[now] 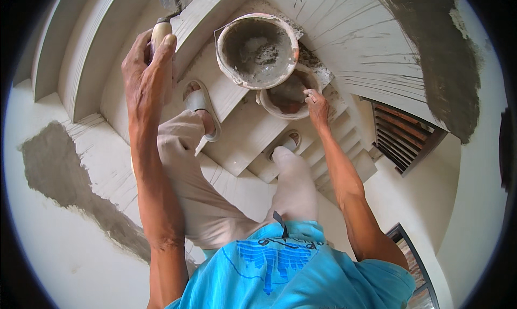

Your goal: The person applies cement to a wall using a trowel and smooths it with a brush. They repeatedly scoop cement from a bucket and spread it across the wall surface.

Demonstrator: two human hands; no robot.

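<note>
My left hand [144, 67] is wrapped round the pale handle of a trowel [161, 31], held up at the upper left. The trowel's grey-smeared blade is partly cut off by the top edge. My right hand [318, 107] is closed at the right rim of a bucket [278, 112] with dark, watery contents. What its fingers grip, if anything, I cannot make out. Overlapping that bucket is another bucket [230, 75], crusted pale and holding wet grey mortar. Its thin wire handle hangs at the left.
My sandalled feet stand on different stairs [245, 134], beside the buckets. More steps rise at the upper left and descend to the right. Grey mortar patches [64, 169] cover parts of both side walls. A dark slatted window [401, 131] is at the right.
</note>
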